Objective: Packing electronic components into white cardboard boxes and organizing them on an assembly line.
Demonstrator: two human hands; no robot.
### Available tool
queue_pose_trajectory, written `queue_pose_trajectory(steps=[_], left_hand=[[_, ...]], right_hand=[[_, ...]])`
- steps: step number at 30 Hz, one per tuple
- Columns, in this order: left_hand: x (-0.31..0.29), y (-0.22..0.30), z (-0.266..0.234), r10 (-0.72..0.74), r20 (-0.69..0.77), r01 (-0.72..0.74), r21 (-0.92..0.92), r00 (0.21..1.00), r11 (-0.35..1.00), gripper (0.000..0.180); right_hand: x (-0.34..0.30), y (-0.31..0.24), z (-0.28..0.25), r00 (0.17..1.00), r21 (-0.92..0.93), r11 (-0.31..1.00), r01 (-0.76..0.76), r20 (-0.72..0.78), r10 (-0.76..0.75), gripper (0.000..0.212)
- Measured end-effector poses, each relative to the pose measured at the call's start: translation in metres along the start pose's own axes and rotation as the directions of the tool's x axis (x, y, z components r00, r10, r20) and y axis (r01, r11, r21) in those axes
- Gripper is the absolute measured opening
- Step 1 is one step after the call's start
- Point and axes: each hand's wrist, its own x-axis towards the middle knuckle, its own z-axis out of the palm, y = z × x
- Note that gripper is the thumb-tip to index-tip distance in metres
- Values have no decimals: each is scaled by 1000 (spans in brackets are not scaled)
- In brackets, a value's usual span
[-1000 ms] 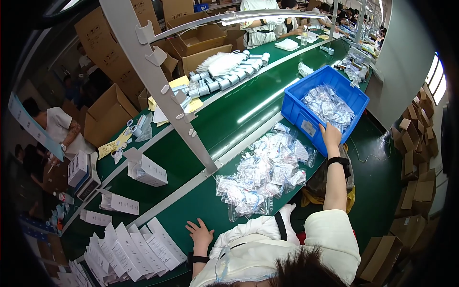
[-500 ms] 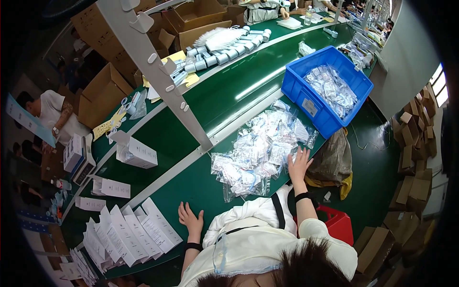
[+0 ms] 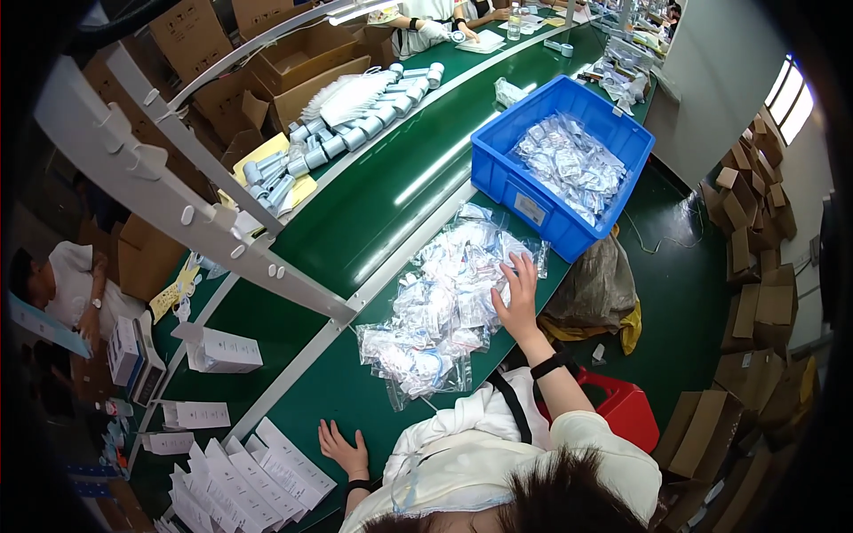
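two bare hands show in the head view, both over the green counter [image 3: 330,377]. the right hand [image 3: 519,306] is spread, fingers apart, at the right edge of a heap of clear plastic bags [image 3: 435,306]; whether its fingertips touch the bags cannot be told. the left hand [image 3: 345,451] is spread too, with nothing in its grasp, and lies on the counter near the front edge, between the heap and a row of white cartons [image 3: 253,475] standing close together on the left.

the heap lies loose in the middle of the counter, bags overlapping, their contents too blurred to make out. just beyond it, at the far right, is a blue bin [image 3: 511,194] holding more clear bags [image 3: 573,164]. below the bin, off the counter, sits a grey sack [image 3: 591,289], with a red container [image 3: 622,413] near the person's right arm. across the green belt [image 3: 355,218], grey cylinders [image 3: 355,138] lie in rows.
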Motion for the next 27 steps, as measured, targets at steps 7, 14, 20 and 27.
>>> queue_pose_trajectory(steps=[7, 14, 20, 27], left_hand=[[4, 12, -9, -50, 36, 47, 67, 998, 997, 53], [1, 14, -1, -97, 36, 90, 142, 995, 986, 50], [7, 48, 15, -348, -19, 345, 181, 937, 921, 50], [25, 75, 26, -501, -26, 500, 134, 865, 856, 57]], right_hand=[[194, 103, -73, 985, -443, 889, -117, 61, 160, 56], [252, 241, -7, 694, -721, 692, -30, 484, 534, 104], [270, 287, 35, 604, -733, 650, -202, 429, 672, 109], [290, 336, 42, 634, -729, 602, -326, 304, 711, 100]])
